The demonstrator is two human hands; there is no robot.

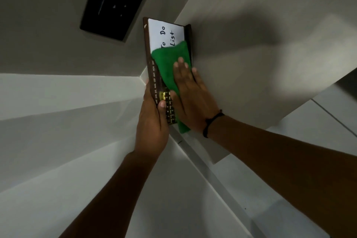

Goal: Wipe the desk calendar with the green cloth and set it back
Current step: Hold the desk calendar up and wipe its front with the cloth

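The desk calendar (165, 34) is a dark brown board with month names along one edge, gold date pegs near its lower end and a white panel reading "To Do List". It is held up in front of a pale shelf. My left hand (152, 121) grips its lower left edge, thumb on the month strip. The green cloth (167, 60) lies flat on the calendar's face, covering its middle and part of the white panel. My right hand (190, 94) presses flat on the cloth, fingers spread; a dark cord circles that wrist.
A pale shelf or desk surface (260, 63) lies behind and to the right of the calendar. A black rectangular device (116, 4) sits on the wall or surface at the upper left. White panels and edges (193, 160) run below the arms.
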